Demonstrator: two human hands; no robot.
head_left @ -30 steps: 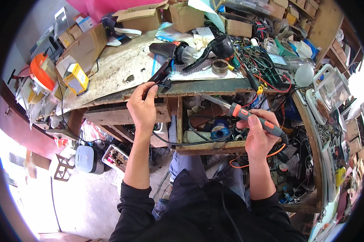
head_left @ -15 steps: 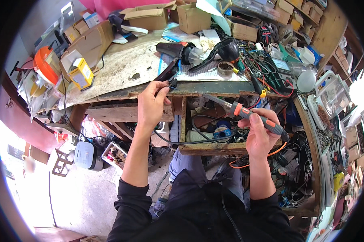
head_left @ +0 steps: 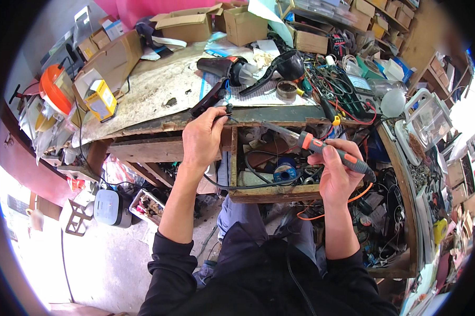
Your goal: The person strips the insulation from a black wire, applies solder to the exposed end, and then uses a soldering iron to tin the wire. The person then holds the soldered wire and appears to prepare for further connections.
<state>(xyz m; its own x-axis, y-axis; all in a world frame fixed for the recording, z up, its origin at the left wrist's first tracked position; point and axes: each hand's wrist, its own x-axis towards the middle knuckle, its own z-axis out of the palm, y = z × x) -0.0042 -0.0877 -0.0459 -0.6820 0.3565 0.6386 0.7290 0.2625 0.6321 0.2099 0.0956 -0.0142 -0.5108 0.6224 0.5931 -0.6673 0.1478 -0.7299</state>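
Note:
My left hand (head_left: 201, 138) is closed in a pinch at the bench's front edge, on a small dark part with thin wires by the end of a hair dryer's handle (head_left: 208, 100). The dryer's dark barrel (head_left: 214, 64) lies behind it, blue wires (head_left: 228, 90) showing at the joint. In my right hand (head_left: 336, 171) is a soldering iron (head_left: 313, 143) with a grey and orange grip, its tip pointing left above the open drawer, apart from the wires. A loose black dryer shell (head_left: 289, 64) and a round tin (head_left: 286, 92) of dark stuff sit beside the barrel.
Below my hands the open wooden drawer (head_left: 274, 196) holds a blue solder spool (head_left: 285, 171) and a black cable. Tangled test leads and a meter (head_left: 359, 83) crowd the bench's right. Cardboard boxes (head_left: 187, 27) stand behind; a yellow box (head_left: 100, 100) is at left.
The whole view has shifted slightly. My left hand has turned the small part, and more wire shows above my fingertips. The soldering iron stays nearly where it was in my right hand.

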